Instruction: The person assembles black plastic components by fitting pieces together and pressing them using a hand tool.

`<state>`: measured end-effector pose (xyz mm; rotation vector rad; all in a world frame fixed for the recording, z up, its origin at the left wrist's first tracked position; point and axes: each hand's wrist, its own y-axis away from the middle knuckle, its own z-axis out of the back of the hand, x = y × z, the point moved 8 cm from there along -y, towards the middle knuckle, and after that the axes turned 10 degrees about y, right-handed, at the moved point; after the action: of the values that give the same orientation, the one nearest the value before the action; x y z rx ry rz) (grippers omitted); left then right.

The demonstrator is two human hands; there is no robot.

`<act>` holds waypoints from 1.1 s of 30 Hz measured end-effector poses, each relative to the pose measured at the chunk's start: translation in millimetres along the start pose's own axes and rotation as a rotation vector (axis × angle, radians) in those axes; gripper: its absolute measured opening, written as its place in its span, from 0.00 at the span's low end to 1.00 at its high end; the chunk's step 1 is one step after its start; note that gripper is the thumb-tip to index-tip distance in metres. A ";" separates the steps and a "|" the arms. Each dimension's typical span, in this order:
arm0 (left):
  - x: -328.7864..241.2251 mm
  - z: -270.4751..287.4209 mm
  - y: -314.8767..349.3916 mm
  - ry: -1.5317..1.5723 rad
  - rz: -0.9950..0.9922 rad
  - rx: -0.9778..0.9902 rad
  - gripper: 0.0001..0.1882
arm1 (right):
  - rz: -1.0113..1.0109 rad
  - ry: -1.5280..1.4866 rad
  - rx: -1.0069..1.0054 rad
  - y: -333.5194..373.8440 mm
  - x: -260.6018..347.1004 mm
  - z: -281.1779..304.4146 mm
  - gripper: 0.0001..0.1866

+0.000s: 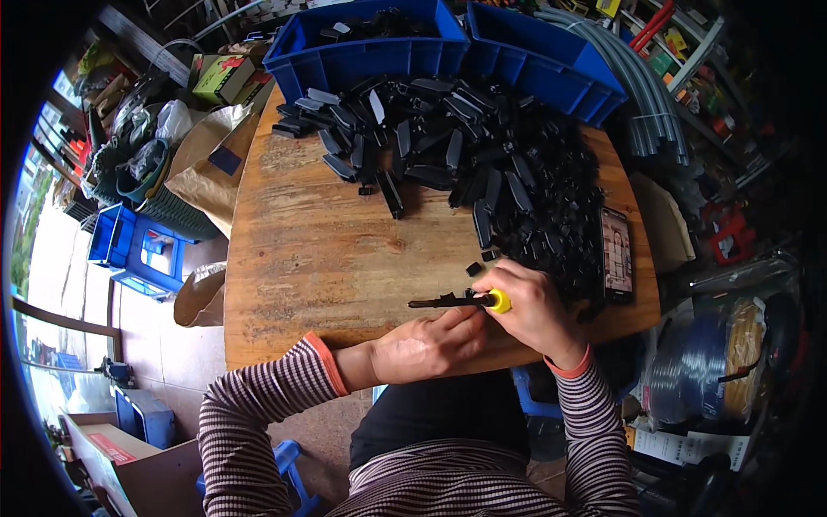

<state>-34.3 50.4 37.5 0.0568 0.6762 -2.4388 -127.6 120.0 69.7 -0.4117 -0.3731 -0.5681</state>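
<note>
Near the front edge of the wooden table, my left hand is closed around a slim black plastic part, its narrow end pointing left. My right hand grips a tool with a rounded yellow handle, pressed up against the right end of that part. The working end of the tool is hidden by the fingers and the part, so its exact kind does not show. Just beyond my right hand lie a small black block and a few similar bits.
Long black plastic pieces and a heap of small black parts cover the far and right table. Two blue bins stand behind. A phone lies at the right edge; a brown paper bag stands left.
</note>
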 end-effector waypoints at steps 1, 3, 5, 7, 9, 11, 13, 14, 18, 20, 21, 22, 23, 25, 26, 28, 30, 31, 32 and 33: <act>-0.9 -0.9 -0.4 -0.005 -0.010 0.007 0.21 | 0.000 0.010 0.017 -0.4 -0.2 -2.3 0.11; -2.8 -1.1 -1.0 -0.013 -0.029 0.023 0.21 | 0.013 0.014 0.029 -2.2 0.6 -5.5 0.10; -5.0 2.6 0.4 -0.040 -0.037 0.009 0.21 | 0.029 0.018 0.039 -3.2 1.4 -8.5 0.08; -9.1 9.4 -1.1 -0.102 -0.072 -0.011 0.21 | 0.040 0.087 0.048 -4.6 4.1 -9.6 0.08; -13.0 4.4 2.1 -0.113 -0.063 -0.028 0.21 | 0.062 0.221 0.058 -5.9 8.4 -10.7 0.09; -16.7 1.4 5.6 -0.138 -0.047 -0.055 0.21 | 0.081 0.226 0.108 -9.5 12.7 -14.3 0.08; -16.4 0.8 8.1 -0.142 -0.049 -0.045 0.22 | 0.120 0.233 0.202 -13.1 18.2 -20.2 0.08; -16.4 0.6 9.1 -0.147 -0.054 -0.036 0.22 | 0.120 0.234 0.202 -13.5 17.6 -16.5 0.08; -16.2 3.1 9.7 -0.104 -0.031 -0.035 0.23 | 0.114 0.067 0.252 -15.5 14.1 3.1 0.07; -15.3 3.4 8.3 -0.082 -0.016 -0.036 0.23 | -0.002 -0.400 -0.235 -22.2 4.7 44.8 0.06; -14.5 3.2 9.8 -0.086 -0.009 -0.035 0.23 | -0.066 -0.635 -0.483 -17.4 -4.2 57.0 0.06; -13.6 3.0 11.2 -0.090 -0.001 -0.033 0.24 | -0.067 -0.640 -0.488 -19.7 -2.7 39.6 0.06; -13.7 2.3 6.1 -0.087 -0.015 -0.047 0.24 | -0.119 -0.676 -0.408 -22.1 -6.4 11.1 0.06; -10.5 -1.6 4.4 -0.085 -0.036 -0.035 0.24 | -0.164 -0.717 -0.337 -24.5 -12.2 -2.2 0.07; -8.9 -3.2 7.8 -0.088 -0.033 -0.017 0.24 | -0.177 -0.711 -0.393 -22.6 -15.6 4.6 0.06; -5.4 0.2 5.5 -0.094 -0.027 0.000 0.24 | -0.206 -0.696 -0.499 -15.4 -23.8 21.8 0.05; 5.2 9.1 -7.0 -0.041 -0.068 0.018 0.24 | -0.262 -0.531 -0.370 -9.7 -26.7 37.2 0.05; 9.9 14.2 -10.2 -0.017 -0.093 0.030 0.25 | -0.319 -0.363 -0.252 -6.2 -30.4 39.4 0.04; 15.1 16.1 -9.5 -0.024 -0.092 0.031 0.25 | -0.312 -0.365 -0.254 5.7 -35.7 39.8 0.04; 30.9 15.6 -8.5 -0.014 -0.017 0.029 0.24 | -0.249 -0.083 -0.111 16.7 -37.3 27.2 0.06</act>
<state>-62.6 32.0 48.9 0.0452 0.6375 -2.4631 -153.1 161.9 71.8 -0.5006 -0.4774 -0.8192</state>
